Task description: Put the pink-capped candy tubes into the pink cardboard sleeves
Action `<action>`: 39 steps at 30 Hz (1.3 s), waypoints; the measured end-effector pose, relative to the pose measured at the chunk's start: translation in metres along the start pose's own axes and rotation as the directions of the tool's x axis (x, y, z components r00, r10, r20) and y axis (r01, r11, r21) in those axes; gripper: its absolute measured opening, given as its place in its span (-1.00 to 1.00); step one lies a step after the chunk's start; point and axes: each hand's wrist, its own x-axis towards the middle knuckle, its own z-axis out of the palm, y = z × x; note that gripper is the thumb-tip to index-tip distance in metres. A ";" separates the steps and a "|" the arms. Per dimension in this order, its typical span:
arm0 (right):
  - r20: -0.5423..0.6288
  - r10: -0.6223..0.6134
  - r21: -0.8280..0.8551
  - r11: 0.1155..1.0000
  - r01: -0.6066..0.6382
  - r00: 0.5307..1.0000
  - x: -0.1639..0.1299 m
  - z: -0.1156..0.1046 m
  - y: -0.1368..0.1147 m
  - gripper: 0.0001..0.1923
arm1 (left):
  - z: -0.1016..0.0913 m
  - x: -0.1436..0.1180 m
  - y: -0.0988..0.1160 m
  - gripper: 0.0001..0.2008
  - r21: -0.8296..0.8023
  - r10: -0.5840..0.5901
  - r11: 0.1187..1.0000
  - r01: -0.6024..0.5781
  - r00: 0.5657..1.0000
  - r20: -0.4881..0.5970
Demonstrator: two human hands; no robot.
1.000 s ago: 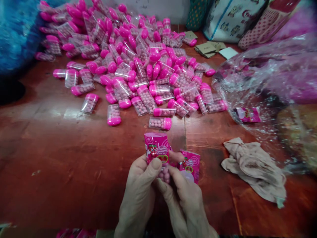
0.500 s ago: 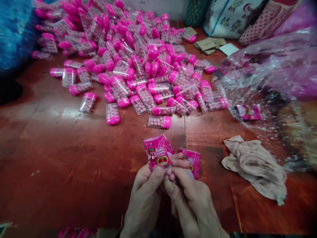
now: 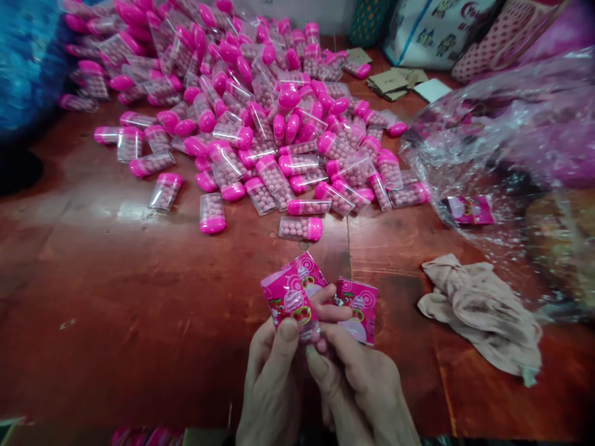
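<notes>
My left hand (image 3: 274,378) and my right hand (image 3: 357,390) are close together, fingers closed on a small candy container (image 3: 312,331) that shows only as a few pink beads between my thumbs. My left thumb presses a pink printed label (image 3: 292,294) against its upper end, and the label tilts to the left. My right hand also pinches a second pink label (image 3: 359,306), which stands just to the right of the first.

Taking the container in my hands as the landmark: beyond it, well apart, a large heap of clear candy containers with pink caps (image 3: 260,105) spreads over the red-brown wooden table (image 3: 116,297). The nearest of them, a single container lying on its side (image 3: 300,228), sits straight beyond my fingers with bare table between. To the right of my hands, near but not touching, lies a crumpled beige cloth (image 3: 481,310). Further right and beyond, a big crinkled clear plastic bag (image 3: 502,142) covers that side of the table, with a pink label sheet (image 3: 467,209) showing through it. At the far right stand patterned bags (image 3: 432,31) and a few flat cardboard pieces (image 3: 395,80). Far to the left is a blurred blue mass (image 3: 28,62); I cannot tell what it is. Nothing lies between my hands and the heap.
</notes>
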 end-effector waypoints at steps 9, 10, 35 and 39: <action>-0.090 -0.138 -0.103 0.986 0.129 0.986 0.003 0.009 0.008 -0.78 | -0.008 0.006 0.008 -0.82 -0.117 0.018 0.993 -0.004 0.993 0.120; -0.094 -0.141 -0.090 0.987 0.132 0.986 0.003 0.009 0.008 -0.77 | -0.006 0.005 0.008 -0.84 -0.099 0.011 0.995 -0.001 0.994 0.106; -0.118 -0.060 0.013 0.998 0.062 0.991 0.001 0.014 0.006 -0.70 | 0.002 -0.006 -0.001 -0.86 -0.064 -0.034 0.998 0.028 0.995 -0.095; -0.131 -0.115 -0.142 0.985 0.096 0.985 0.004 0.006 0.006 -0.70 | 0.004 -0.008 -0.009 -0.80 -0.094 -0.092 0.992 0.081 0.989 -0.116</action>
